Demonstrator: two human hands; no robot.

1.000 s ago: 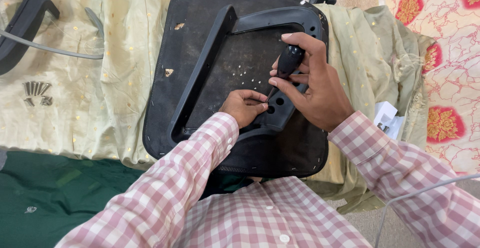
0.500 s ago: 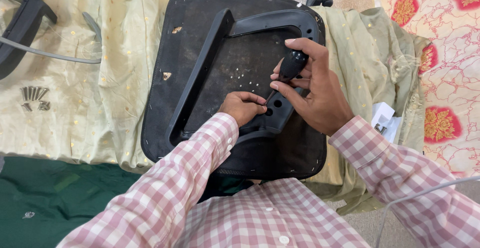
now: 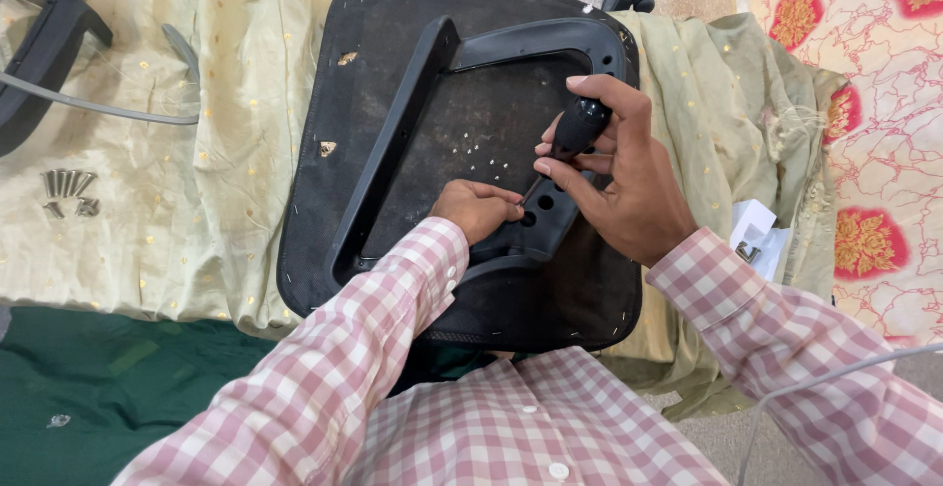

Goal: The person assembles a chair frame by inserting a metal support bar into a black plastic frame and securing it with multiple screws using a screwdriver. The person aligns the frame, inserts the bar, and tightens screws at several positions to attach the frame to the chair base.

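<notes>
A black chair seat (image 3: pixel 413 103) lies upside down on a pale green cloth, with a black plastic frame (image 3: pixel 393 142) fixed across its underside. My right hand (image 3: pixel 619 177) grips a black-handled screwdriver (image 3: pixel 575 133), its tip pointing down at a hole in the frame's plate near the seat's near edge. My left hand (image 3: pixel 476 209) rests on that plate right beside the tip, fingers pinched together; whether it holds a screw is hidden. Both sleeves are pink and white check.
Several loose silver screws (image 3: pixel 69 191) lie on the pale green cloth (image 3: pixel 196 201) at the left. A black chair part (image 3: pixel 44 44) and a grey cable sit at the far left. A small white box (image 3: pixel 751 226) lies right of the seat. A floral cloth (image 3: pixel 864 103) covers the right side.
My right hand and the screwdriver have shifted slightly, the handle turning a little between the fingers. My left hand stays at the plate. The view has drifted a little.
</notes>
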